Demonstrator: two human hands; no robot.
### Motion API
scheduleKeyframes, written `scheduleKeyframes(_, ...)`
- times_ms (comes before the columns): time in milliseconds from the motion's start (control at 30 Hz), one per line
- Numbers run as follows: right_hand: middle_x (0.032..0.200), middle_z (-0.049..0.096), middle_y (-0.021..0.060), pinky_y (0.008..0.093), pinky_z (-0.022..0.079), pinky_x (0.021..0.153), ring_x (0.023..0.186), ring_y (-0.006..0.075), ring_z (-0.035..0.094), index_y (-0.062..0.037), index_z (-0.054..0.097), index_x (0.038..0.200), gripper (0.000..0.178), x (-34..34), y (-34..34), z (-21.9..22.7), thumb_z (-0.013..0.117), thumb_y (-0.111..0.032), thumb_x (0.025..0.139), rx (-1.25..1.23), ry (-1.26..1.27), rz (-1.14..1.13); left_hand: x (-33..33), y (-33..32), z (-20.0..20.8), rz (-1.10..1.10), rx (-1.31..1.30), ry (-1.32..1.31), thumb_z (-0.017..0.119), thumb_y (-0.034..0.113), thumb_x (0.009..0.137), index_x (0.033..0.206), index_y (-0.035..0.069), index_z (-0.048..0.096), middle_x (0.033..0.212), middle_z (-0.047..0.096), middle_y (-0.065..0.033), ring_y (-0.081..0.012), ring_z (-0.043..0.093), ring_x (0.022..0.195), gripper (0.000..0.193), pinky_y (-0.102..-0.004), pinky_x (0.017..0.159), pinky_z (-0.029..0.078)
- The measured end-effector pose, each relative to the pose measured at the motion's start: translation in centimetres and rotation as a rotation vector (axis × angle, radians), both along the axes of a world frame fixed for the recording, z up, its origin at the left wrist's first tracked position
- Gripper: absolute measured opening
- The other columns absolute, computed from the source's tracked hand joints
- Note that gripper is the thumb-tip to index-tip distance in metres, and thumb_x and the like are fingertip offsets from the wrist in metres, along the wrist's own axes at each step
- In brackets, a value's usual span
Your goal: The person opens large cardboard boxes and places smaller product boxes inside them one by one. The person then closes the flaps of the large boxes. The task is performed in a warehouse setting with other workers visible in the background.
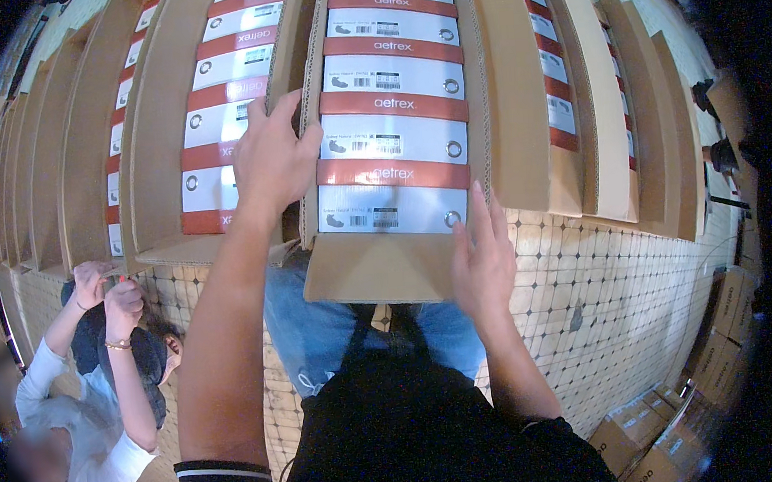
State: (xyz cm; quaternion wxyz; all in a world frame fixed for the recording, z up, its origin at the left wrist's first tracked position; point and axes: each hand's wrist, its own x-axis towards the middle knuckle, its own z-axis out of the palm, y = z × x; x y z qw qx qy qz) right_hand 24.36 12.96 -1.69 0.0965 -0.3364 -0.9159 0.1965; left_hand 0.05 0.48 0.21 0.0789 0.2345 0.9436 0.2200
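Observation:
An open cardboard carton (379, 263) stands in front of me, its near flap folded down toward my lap. A column of white and red shoe boxes (380, 144) fills it, labelled ends facing up. My left hand (279, 155) is closed round the carton's left wall, thumb toward the boxes and fingers on the outer side, some of them hidden. At the near right corner, my right hand (486, 252) lies along the right wall with its fingers stretched out and its thumb near the closest box. No loose thing shows in it.
More open cartons (161, 250) holding similar boxes stand in a row on both sides. At lower left a co-worker (86, 401) has both hands raised beside one. Closed cartons (636, 433) are stacked at lower right on the tiled floor (575, 291).

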Motion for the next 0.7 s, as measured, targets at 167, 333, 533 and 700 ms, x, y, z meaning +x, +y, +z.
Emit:
scheduleKeyframes(167,0.139,0.045,0.0275,0.0454,0.054,0.082,0.103,0.0429,0.062,-0.0101,0.042,0.143,0.054,-0.23,-0.07,0.42,0.058,-0.02,0.093,0.022,0.026,0.023,0.17,-0.06,0.0,-0.006,0.005,0.015,0.059,0.033,0.083,0.132,0.015,0.054,0.129,0.05,-0.0219,-0.0413,0.058,0.109,0.053,-0.0516,0.096,0.044)
scheduleKeyframes(333,0.139,0.046,0.0272,0.0448,0.055,0.08,0.1,0.0417,0.064,-0.01,0.044,0.142,0.053,-0.3,-0.11,0.73,0.058,-0.018,0.092,0.003,-0.003,0.022,0.26,0.1,0.33,-0.013,-0.035,0.031,0.058,0.031,0.085,0.134,0.017,0.052,0.13,0.048,-0.0262,-0.0452,0.059,0.105,0.051,-0.0515,0.092,0.047)
scheduleKeyframes(533,0.14,0.045,0.0258,0.0424,0.056,0.077,0.099,0.0393,0.065,-0.0115,0.046,0.141,0.055,-0.16,0.26,0.92,0.057,-0.006,0.087,-0.009,0.021,0.049,0.34,0.11,0.55,-0.007,-0.03,0.017,0.06,0.031,0.085,0.134,0.017,0.052,0.132,0.046,-0.0264,-0.0452,0.059,0.106,0.052,-0.0513,0.092,0.047)
scheduleKeyframes(700,0.142,0.044,0.0244,0.0435,0.056,0.074,0.101,0.04,0.064,-0.0128,0.045,0.143,0.06,-0.04,0.33,1.01,0.055,-0.002,0.085,-0.012,0.034,0.053,0.43,0.22,0.59,0.0,-0.034,0.015,0.06,0.03,0.084,0.134,0.016,0.052,0.13,0.047,-0.0254,-0.0452,0.059,0.104,0.052,-0.0514,0.091,0.047)
